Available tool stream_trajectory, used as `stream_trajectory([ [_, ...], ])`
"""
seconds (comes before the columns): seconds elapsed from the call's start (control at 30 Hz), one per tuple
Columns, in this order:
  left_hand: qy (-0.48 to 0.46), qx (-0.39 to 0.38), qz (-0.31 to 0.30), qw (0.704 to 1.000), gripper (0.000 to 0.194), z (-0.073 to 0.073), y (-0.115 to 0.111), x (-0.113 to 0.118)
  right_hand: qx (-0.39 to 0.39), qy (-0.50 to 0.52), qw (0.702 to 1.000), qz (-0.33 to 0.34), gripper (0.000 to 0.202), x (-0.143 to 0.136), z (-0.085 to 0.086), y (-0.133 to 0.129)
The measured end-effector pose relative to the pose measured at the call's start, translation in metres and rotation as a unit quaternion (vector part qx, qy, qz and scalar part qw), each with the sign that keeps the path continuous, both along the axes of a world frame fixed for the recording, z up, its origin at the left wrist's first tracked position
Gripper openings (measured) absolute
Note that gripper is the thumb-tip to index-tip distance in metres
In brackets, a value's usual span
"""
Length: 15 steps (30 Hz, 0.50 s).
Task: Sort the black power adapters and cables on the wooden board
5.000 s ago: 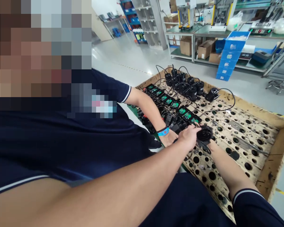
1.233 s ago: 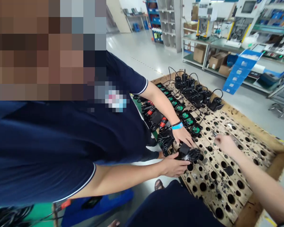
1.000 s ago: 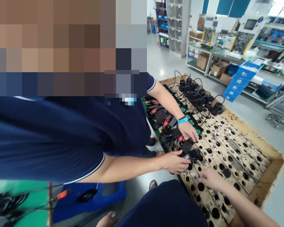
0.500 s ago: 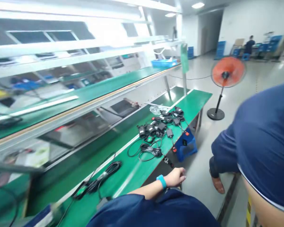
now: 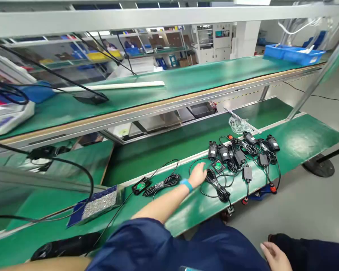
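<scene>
Seemingly open, left hand (image 5: 198,174) touches cable coil (image 5: 217,185); right hand (image 5: 275,257) half cut off.

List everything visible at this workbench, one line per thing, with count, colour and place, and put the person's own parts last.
cable bundle: one, black, on the near bench by the left hand
small pumps: about five, black, in a row on the near bench
circuit board: one, green on a black base, just right of the left hand
second board with coiled cable: one, green and black, left of the forearm
tray of small metal parts: one, blue, near bench, left
bench top: green mat
bins: blue, far right of the upper belt
left hand: blue wristband, open, resting on the bench
right hand: open, bottom edge, holding nothing
</scene>
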<state>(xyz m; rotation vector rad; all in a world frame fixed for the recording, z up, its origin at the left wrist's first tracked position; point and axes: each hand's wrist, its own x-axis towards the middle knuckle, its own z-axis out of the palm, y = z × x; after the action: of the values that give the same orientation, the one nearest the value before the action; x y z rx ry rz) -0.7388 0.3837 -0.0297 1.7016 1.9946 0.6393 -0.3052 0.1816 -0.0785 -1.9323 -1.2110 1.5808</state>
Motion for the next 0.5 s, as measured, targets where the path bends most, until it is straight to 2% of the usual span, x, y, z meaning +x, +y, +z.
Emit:
stream_trajectory([
  [0.07,0.051,0.023,-0.011,0.998,0.055,-0.002,0.043,-0.032,0.038,-0.025,0.995,0.092,0.057,-0.034,-0.003,0.048],
  [0.1,0.090,0.038,-0.044,0.994,0.061,-0.004,0.063,-0.044,0.063,-0.046,0.986,0.145,0.055,-0.054,-0.001,0.069],
  [0.17,0.182,0.072,-0.175,0.965,0.066,-0.013,0.101,-0.057,0.118,-0.099,0.958,0.243,0.049,-0.096,0.008,0.104],
  [0.23,0.247,0.101,-0.329,0.906,0.064,-0.027,0.131,-0.059,0.172,-0.144,0.920,0.321,0.049,-0.139,0.017,0.130],
  [0.3,0.258,0.114,-0.421,0.862,0.057,-0.041,0.152,-0.056,0.201,-0.183,0.887,0.374,0.061,-0.176,0.022,0.149],
  [0.37,0.255,0.119,-0.449,0.848,0.050,-0.051,0.164,-0.051,0.204,-0.225,0.866,0.397,0.071,-0.203,0.019,0.165],
  [0.4,0.253,0.120,-0.451,0.847,0.047,-0.054,0.167,-0.050,0.196,-0.244,0.859,0.405,0.069,-0.212,0.015,0.172],
  [0.5,0.246,0.106,-0.443,0.855,0.048,-0.054,0.167,-0.054,0.151,-0.258,0.852,0.430,0.039,-0.222,-0.001,0.188],
])
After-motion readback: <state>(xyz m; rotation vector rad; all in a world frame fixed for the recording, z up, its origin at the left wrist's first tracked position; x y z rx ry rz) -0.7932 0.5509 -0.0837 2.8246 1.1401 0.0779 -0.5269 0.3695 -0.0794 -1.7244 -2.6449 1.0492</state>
